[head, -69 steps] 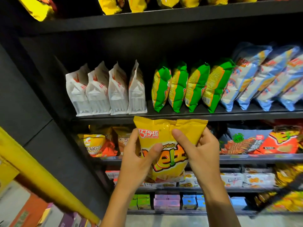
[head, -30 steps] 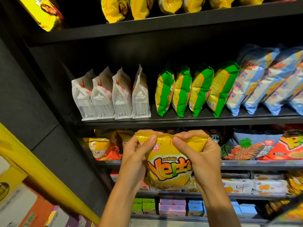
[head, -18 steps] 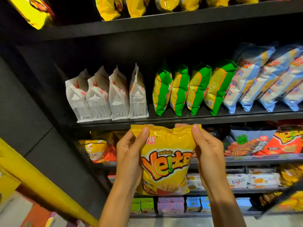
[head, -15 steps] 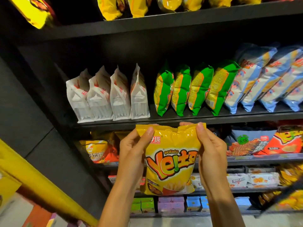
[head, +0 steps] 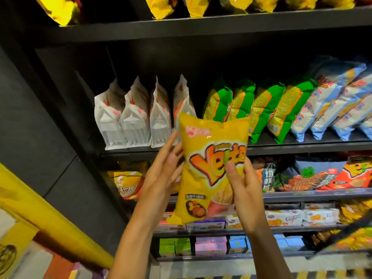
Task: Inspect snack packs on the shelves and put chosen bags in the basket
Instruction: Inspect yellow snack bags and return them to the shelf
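A yellow potato-snack bag (head: 209,174) with big orange letters is held upright in front of the dark shelves. My right hand (head: 244,190) grips its right side, thumb across the front near the lettering. My left hand (head: 163,174) is beside the bag's left edge with fingers straight, its fingertips at or just behind that edge. No basket is clearly in view; a dark blurred wire shape (head: 346,232) crosses the lower right corner.
White pouches (head: 128,121), green bags (head: 261,107) and pale blue bags (head: 332,101) stand on the shelf behind. Yellow bags (head: 201,5) line the top shelf. Orange and dark packs (head: 314,174) and small boxes (head: 203,245) fill lower shelves. A yellow beam (head: 40,214) slants at left.
The bag has risen and now hangs lengthwise. My right hand shifted from the top corner down to the bag's middle. My left hand let go of the top and opened beside it.
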Available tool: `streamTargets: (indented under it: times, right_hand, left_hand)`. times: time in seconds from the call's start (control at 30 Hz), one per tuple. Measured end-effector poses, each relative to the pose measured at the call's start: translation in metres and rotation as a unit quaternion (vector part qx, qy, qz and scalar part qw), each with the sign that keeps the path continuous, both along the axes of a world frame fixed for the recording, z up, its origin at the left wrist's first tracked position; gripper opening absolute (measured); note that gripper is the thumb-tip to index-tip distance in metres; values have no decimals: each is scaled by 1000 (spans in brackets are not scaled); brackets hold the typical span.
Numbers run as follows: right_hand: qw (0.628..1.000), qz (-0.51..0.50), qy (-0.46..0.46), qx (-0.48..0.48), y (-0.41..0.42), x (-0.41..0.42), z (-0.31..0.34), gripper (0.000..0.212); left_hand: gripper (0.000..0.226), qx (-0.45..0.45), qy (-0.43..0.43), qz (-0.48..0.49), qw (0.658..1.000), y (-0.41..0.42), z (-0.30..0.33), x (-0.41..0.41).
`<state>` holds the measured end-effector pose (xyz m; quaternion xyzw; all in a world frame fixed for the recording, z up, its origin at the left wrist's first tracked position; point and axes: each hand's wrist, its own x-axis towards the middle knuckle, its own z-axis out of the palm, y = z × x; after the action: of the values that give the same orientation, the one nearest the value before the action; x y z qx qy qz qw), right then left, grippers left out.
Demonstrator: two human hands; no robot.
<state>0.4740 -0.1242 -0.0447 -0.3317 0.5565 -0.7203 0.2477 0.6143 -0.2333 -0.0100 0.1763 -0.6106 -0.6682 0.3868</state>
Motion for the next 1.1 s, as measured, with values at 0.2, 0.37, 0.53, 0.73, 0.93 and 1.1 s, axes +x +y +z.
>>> streamTargets:
  times: [0.2, 0.37, 0.53, 0.73, 0.93, 1.1]
  right_hand:
    - [997, -14, -54, 48, -17, 4, -1, 61]
    - [995, -24, -61, 70, -27, 12, -4, 57]
    - [995, -15, -57, 75, -32, 16, -4, 58]
    - [986, 108, -100, 73, -28, 16, 3, 92]
    - [993, 102, 4, 66, -28, 24, 14, 40]
    - [994, 6, 88, 63, -28, 30, 21, 50]
  left_hand:
    - [99, -10, -52, -163, 985, 8, -23, 21]
    - [116, -12, -56, -186, 981, 4, -28, 31]
    - [121, -8, -57, -178, 982, -2, -31, 35]
    - [103, 14, -11, -127, 992, -17, -29, 43]
    - [102, 61, 0, -126, 990, -24, -36, 46]
    - [106, 43, -48, -83, 994, -28, -31, 41]
